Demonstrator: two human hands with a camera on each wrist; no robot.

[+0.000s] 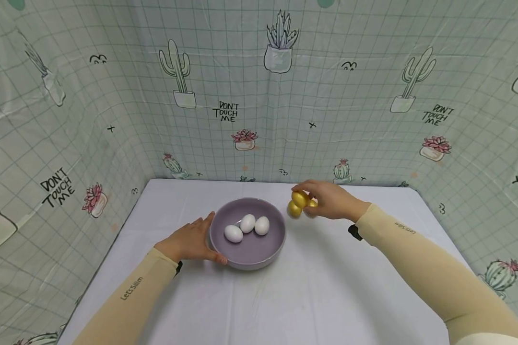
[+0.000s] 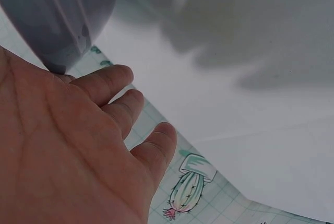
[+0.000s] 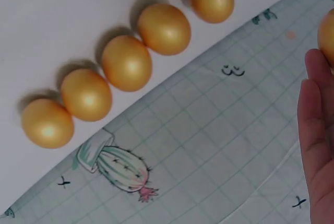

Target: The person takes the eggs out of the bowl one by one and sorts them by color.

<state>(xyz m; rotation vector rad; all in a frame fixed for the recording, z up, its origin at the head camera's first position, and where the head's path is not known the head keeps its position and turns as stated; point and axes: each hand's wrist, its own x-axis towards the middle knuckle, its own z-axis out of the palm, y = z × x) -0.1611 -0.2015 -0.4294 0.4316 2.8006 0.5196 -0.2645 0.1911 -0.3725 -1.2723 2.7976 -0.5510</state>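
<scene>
"On the far side of the table [image 1: 263,302], what have you got hold of?"

"A gold egg [image 1: 300,198]. My right hand [image 1: 334,200] pinches it between thumb and fingertips, lifted apart from the others and a little to the right of the purple bowl [image 1: 250,255]."

"How many more gold ones are there?"

"I count five gold eggs [image 3: 127,63] on the table, in a row along the far edge: four close together, and the one nearest the bowl slightly apart. From the head view, my hand hides most of them."

"And in the bowl?"

"Three white eggs [image 1: 248,224], grouped near each other. No gold one lies among them, and I see no white one outside."

"What's your left hand [image 1: 191,243] doing?"

"It is spread against the left side of the bowl, thumb at the near rim, fingers reaching toward the far side. They look relaxed; I can't tell how firmly they press."

"So how far along are you?"

"The white ones are in their bowl, so I'd call that part done. With the gold I judge it early: one is picked up but not set down, and the five in the row are all left to handle."
</scene>
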